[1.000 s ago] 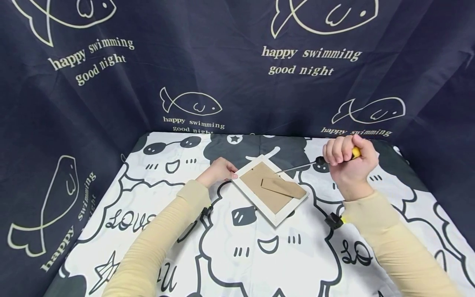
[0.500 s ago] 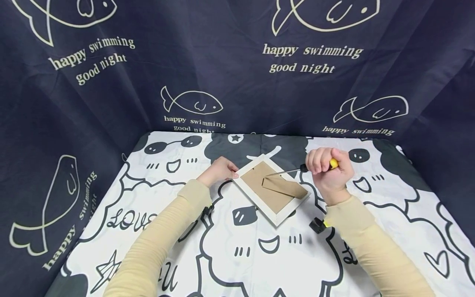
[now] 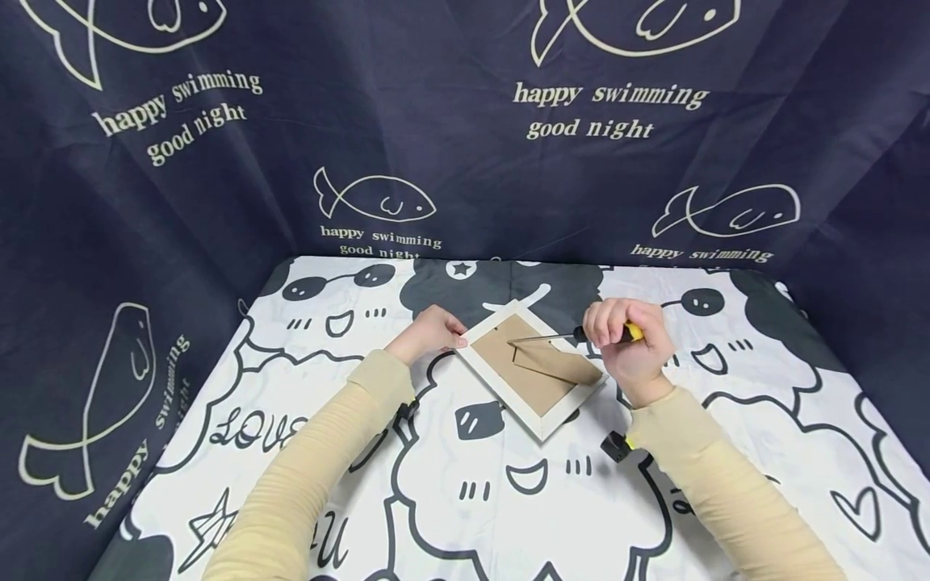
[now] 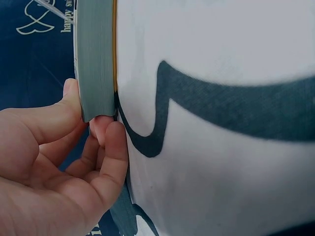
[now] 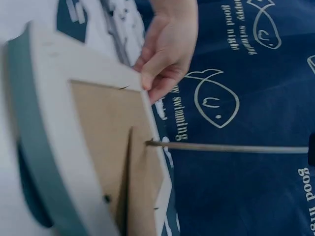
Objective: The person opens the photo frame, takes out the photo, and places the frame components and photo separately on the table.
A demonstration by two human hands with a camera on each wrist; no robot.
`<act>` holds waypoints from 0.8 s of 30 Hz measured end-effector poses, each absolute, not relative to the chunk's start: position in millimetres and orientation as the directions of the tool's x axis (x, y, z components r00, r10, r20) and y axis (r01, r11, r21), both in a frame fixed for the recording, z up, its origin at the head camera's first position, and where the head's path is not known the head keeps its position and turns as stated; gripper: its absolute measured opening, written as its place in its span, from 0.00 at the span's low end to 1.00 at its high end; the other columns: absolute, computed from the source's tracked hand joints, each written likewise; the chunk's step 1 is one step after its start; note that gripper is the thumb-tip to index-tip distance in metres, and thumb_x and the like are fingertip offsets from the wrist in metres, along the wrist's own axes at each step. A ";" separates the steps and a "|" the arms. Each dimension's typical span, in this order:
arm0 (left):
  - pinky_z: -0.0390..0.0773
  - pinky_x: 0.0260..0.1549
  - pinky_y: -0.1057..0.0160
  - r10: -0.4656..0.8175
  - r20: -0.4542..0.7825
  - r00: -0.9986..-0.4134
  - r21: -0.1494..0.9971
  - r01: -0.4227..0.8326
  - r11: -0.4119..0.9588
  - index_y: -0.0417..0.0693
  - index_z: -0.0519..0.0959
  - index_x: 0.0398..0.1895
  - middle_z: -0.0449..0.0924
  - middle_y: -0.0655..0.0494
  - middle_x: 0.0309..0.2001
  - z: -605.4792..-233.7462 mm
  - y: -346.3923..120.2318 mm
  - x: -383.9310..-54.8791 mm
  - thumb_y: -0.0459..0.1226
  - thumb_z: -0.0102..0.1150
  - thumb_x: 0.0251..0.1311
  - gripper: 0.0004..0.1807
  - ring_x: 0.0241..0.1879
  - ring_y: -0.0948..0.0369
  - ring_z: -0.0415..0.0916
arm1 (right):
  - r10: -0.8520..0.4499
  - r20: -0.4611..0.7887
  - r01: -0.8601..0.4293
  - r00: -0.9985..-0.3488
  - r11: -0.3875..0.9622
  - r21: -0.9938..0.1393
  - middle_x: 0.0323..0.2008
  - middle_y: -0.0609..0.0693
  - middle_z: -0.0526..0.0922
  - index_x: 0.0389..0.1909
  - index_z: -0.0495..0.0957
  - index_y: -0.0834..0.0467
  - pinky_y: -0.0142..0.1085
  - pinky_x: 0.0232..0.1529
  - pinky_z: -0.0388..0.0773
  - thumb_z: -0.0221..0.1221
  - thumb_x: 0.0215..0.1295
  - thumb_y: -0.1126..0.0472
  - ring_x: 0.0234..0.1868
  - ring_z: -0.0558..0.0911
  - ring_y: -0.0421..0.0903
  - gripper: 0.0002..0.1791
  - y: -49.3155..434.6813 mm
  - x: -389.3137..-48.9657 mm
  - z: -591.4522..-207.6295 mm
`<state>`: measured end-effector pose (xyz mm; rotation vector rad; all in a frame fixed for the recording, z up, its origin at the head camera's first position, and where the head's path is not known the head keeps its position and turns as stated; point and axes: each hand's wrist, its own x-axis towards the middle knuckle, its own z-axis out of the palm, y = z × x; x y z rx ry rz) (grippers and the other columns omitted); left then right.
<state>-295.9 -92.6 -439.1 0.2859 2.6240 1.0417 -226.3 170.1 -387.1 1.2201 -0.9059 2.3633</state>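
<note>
A picture frame (image 3: 501, 387) lies back up on the table, turned cornerwise, its white border around a brown backing board (image 5: 101, 118). A brown stand flap (image 3: 555, 363) is raised slightly from that board. My left hand (image 3: 429, 332) pinches the frame's left corner; in the left wrist view its thumb is on one face and its fingers are on the other. My right hand (image 3: 630, 347) grips the handle of a yellow-and-black screwdriver (image 5: 231, 147). Its tip is near the far inner edge of the frame, by a small dark tab; contact is unclear.
A white cloth (image 3: 349, 460) with black cartoon drawings covers the table. Dark blue curtains (image 3: 479, 194) with fish prints hang behind and at both sides. Small dark tabs (image 5: 124, 88) stick out along the frame's inner edge.
My right hand has moved left and down with the screwdriver, bringing its tip left over the backing board toward the flap's end. The left hand and the frame have stayed in place.
</note>
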 end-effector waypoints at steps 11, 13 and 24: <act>0.69 0.27 0.72 0.302 -0.210 -0.930 0.686 0.080 0.723 0.43 0.86 0.39 0.78 0.61 0.19 -438.4 -93.2 -297.1 0.36 0.67 0.53 0.10 0.20 0.66 0.73 | -0.212 0.853 -0.581 -0.477 -0.652 -0.487 0.12 0.56 0.66 0.10 0.59 0.67 0.39 0.21 0.63 0.37 0.50 0.71 0.16 0.65 0.50 0.13 174.0 -222.5 -404.9; 0.69 0.26 0.72 0.300 -0.214 -0.930 0.687 0.075 0.723 0.43 0.85 0.39 0.78 0.61 0.19 -437.5 -93.2 -296.6 0.36 0.67 0.53 0.10 0.20 0.65 0.73 | -0.221 0.857 -0.579 -0.466 -0.656 -0.484 0.13 0.56 0.66 0.10 0.60 0.68 0.40 0.21 0.63 0.37 0.49 0.71 0.16 0.64 0.51 0.12 173.9 -222.8 -407.2; 0.69 0.23 0.72 0.314 -0.209 -0.926 0.701 0.083 0.708 0.41 0.85 0.41 0.78 0.60 0.21 -437.3 -92.8 -296.9 0.34 0.68 0.52 0.12 0.19 0.65 0.71 | -0.227 0.873 -0.639 -0.431 -0.607 -0.473 0.14 0.55 0.67 0.11 0.61 0.68 0.40 0.24 0.64 0.34 0.47 0.73 0.17 0.66 0.52 0.11 171.3 -220.3 -419.2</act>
